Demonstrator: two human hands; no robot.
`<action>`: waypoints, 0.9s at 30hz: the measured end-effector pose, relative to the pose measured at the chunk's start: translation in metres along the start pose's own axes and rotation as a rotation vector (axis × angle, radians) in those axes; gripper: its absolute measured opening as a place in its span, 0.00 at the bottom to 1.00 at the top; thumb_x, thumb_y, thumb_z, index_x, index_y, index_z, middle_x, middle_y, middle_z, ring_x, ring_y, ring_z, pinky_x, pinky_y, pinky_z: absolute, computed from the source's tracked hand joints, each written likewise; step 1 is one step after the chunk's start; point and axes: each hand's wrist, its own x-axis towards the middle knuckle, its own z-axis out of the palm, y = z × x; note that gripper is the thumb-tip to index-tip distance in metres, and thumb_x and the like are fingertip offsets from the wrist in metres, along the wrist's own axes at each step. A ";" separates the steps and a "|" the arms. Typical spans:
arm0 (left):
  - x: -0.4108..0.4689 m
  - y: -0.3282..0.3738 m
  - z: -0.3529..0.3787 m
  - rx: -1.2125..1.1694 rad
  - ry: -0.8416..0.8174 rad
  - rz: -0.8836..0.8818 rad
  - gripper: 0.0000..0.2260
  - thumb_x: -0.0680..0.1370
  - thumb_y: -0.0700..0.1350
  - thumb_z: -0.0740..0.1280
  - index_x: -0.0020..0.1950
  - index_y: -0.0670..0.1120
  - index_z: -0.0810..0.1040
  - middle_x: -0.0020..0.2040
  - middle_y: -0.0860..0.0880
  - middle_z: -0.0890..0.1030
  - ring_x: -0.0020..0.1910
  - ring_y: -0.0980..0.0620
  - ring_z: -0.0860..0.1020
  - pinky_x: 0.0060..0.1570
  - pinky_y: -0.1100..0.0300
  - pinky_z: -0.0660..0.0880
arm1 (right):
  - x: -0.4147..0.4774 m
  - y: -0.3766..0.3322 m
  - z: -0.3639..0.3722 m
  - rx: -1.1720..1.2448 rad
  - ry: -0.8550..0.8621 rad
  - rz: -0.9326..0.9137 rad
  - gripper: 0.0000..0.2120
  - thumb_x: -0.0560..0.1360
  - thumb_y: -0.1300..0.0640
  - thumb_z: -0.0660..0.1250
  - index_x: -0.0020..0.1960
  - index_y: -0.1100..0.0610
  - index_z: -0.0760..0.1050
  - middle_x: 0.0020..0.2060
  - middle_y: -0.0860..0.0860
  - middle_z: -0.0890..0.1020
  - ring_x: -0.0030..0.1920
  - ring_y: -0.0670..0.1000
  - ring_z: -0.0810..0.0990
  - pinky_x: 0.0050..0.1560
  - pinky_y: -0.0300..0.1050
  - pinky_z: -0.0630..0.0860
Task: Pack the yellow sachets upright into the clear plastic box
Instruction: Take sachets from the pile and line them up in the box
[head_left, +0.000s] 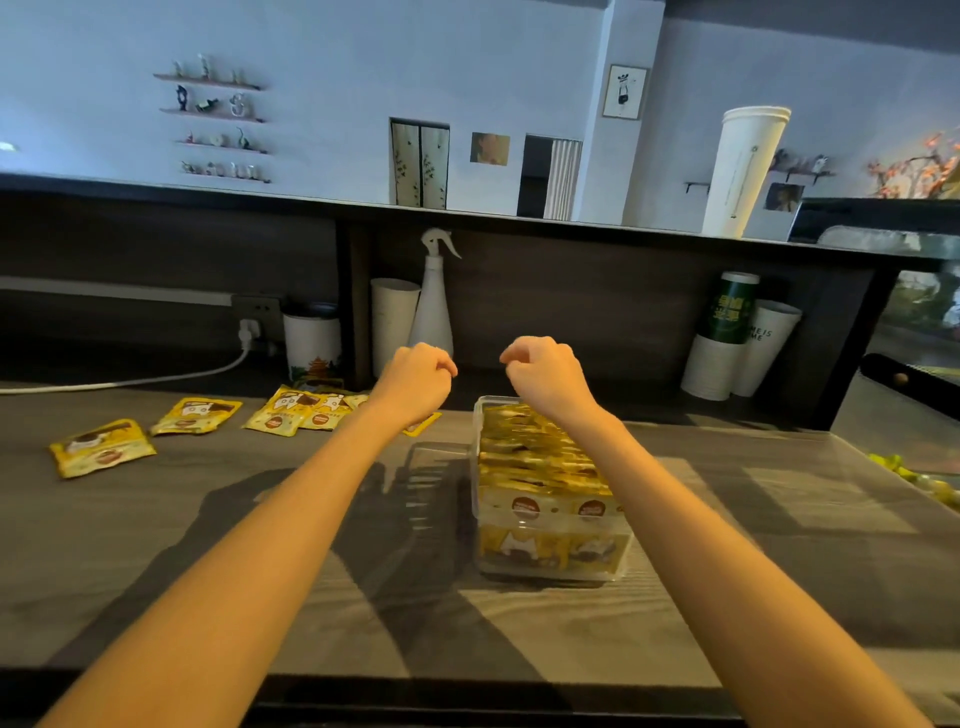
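— Where's the clear plastic box (550, 570)?
— On the worktop (208, 545), right of centre, with yellow sachets (540, 460) standing upright inside in a tight row.
— Any still out?
— Loose sachets (196, 414) lie flat on the left, well apart from the box.
— And the hands?
— The left hand (418, 379) and right hand (545, 374) hover above the box's far end, apart from each other, both clenched loosely on nothing.
— Behind them?
— A white spray bottle (432, 306) and paper cups (727, 358).

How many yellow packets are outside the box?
5 sachets show: one far left, one beside it, two overlapping further right, one peeking behind the left hand; others may be hidden.
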 end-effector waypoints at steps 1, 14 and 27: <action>-0.005 -0.006 -0.009 0.011 0.040 -0.009 0.15 0.78 0.36 0.56 0.56 0.41 0.81 0.59 0.41 0.79 0.60 0.42 0.75 0.60 0.50 0.72 | -0.003 -0.013 0.006 0.022 0.003 -0.029 0.15 0.77 0.63 0.57 0.60 0.59 0.76 0.57 0.55 0.80 0.59 0.54 0.77 0.61 0.49 0.74; -0.076 -0.155 -0.072 0.179 0.144 -0.407 0.13 0.77 0.37 0.57 0.50 0.38 0.82 0.54 0.36 0.80 0.55 0.37 0.76 0.53 0.48 0.73 | -0.034 -0.110 0.153 0.033 -0.283 -0.130 0.18 0.74 0.65 0.57 0.62 0.62 0.75 0.62 0.60 0.77 0.64 0.61 0.72 0.61 0.51 0.70; -0.040 -0.259 -0.078 0.427 -0.008 -0.647 0.22 0.80 0.42 0.56 0.73 0.39 0.59 0.76 0.39 0.53 0.75 0.41 0.53 0.71 0.47 0.58 | 0.026 -0.128 0.259 -0.161 -0.493 -0.188 0.19 0.76 0.60 0.58 0.67 0.60 0.70 0.67 0.59 0.70 0.68 0.60 0.66 0.67 0.57 0.67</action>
